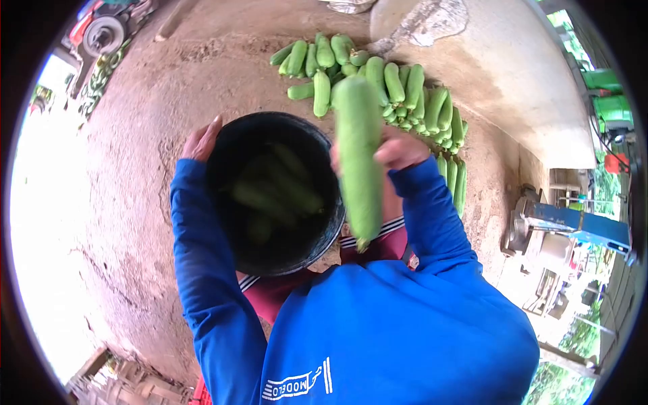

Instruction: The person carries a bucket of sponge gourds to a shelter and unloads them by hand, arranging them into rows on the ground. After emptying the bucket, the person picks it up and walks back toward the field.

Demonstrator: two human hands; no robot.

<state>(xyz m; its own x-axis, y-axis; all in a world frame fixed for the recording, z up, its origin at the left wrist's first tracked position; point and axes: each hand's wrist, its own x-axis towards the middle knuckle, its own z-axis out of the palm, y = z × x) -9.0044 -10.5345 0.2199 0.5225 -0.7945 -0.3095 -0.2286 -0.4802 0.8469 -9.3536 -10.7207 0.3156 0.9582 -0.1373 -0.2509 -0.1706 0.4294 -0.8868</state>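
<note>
My right hand [401,148] is wrapped round a long pale-green gourd [360,155], held up close to the camera just right of a bucket. The gourd stands nearly lengthwise and hides part of my fingers. My left hand [201,140] grips the left rim of the deep black bucket [329,246], its fingertips at the edge. Inside the bucket lie several gourds [277,192], dim in the shadow.
Many green gourds [413,88] lie in a heap and rows on the earthen floor [128,175], beside a pale wall [520,88]. A wheeled machine [103,36] stands at the far left. A woven basket-like thing [128,383] shows at the lower left, a blue object [580,226] at the right.
</note>
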